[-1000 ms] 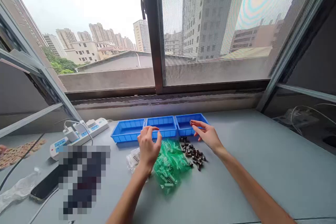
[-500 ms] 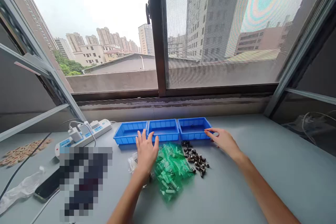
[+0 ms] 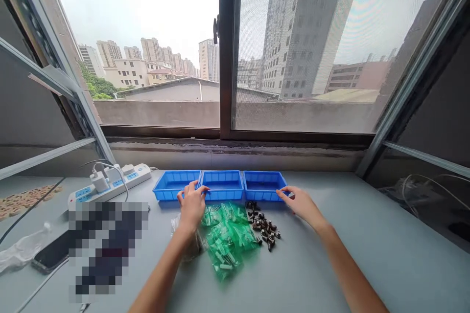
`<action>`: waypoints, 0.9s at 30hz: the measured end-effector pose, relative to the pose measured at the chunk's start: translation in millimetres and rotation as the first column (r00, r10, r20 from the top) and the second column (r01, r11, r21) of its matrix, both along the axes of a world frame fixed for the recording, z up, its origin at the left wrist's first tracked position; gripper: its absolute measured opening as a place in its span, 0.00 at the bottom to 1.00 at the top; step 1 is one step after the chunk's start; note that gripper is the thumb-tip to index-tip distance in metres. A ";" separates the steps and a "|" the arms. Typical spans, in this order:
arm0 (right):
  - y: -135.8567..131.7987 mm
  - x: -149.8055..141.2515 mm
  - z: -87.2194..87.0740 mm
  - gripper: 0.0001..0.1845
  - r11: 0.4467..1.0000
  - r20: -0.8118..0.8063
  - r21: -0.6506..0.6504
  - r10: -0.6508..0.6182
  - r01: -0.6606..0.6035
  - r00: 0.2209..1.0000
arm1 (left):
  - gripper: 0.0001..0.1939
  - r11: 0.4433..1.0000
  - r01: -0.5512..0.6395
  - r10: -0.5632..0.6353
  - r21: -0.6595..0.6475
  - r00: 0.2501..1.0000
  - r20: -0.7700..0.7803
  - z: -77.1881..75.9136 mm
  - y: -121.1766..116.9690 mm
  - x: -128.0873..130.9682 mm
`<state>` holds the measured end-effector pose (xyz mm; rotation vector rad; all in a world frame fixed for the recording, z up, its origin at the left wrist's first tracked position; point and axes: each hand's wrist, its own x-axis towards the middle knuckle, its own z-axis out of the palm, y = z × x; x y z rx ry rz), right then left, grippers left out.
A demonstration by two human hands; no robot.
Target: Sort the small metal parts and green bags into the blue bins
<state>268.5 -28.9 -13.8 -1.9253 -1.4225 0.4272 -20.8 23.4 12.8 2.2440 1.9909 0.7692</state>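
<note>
Three blue plastic bins stand side by side: the left bin (image 3: pixel 164 194), the middle bin (image 3: pixel 225 194) and the right bin (image 3: pixel 259 194). Where the left and middle bins meet, my left hand (image 3: pixel 192 205) has its fingers curled over the front rims. My right hand (image 3: pixel 301 205) pinches the front right corner of the right bin between thumb and fingers. Green plastic bags (image 3: pixel 229 242) of small parts lie in front of the bins. Right of them is a loose pile of dark metal bolts (image 3: pixel 265 227). A clear bag (image 3: pixel 194 249) is partly hidden behind my left forearm.
A white power strip (image 3: pixel 121 183) with plugs and cables sits at the left, near a phone (image 3: pixel 51 252) and a crumpled plastic bag (image 3: pixel 22 249). Wooden pieces (image 3: pixel 25 200) lie at the far left. The window sill wall (image 3: pixel 172 159) rises behind the bins.
My left hand's spread fingers have bent down onto the bin rims. My right hand stays at the right bin's corner. The bins appear more evenly lined up, and the camera view has shifted slightly.
</note>
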 end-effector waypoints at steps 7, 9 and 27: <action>0.4 -0.5 -0.9 0.17 1.000 -0.101 -0.022 -0.019 0.017 0.995 | 0.17 1.000 0.007 -0.008 0.030 1.000 0.020 2.5 3.4 -7.3; 0.9 0.1 -2.4 0.17 1.000 -0.123 -0.003 -0.020 0.020 0.992 | 0.17 0.999 0.006 -0.007 0.034 1.000 0.023 1.6 5.4 -8.4; -9.8 -23.3 11.1 0.14 0.948 0.179 0.305 -0.149 0.089 0.973 | 0.13 0.993 0.058 -0.065 0.102 0.996 0.067 -5.0 3.6 -5.5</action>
